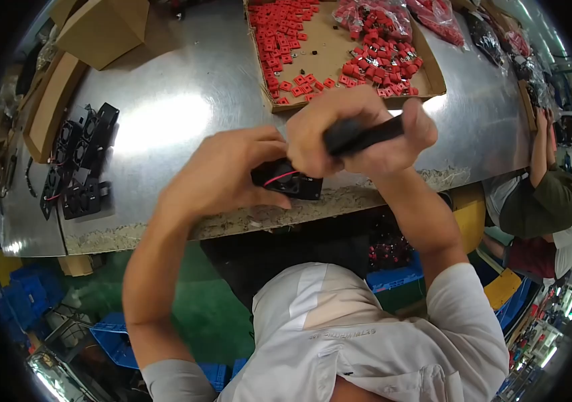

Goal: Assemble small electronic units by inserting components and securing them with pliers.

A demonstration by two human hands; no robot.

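Black fan [288,181] in left hand [222,171] — dark tool [360,136] in right hand [360,130].

At the near edge of a steel table [185,107], the person's left hand [222,171] grips a small black fan [287,181] with a red wire while the right hand [360,130] clasps a black tool [360,136] above it, beyond them a cardboard tray [329,57] of red parts [279,40], and more black fans [78,161] lying far left.

Small black square plastic fan with red wire [287,181]: lying flat, pinched under left hand [222,175] fingers. Black cylindrical tool handle [361,135]: gripped near-horizontal in right hand [356,130] fist, just above fan.
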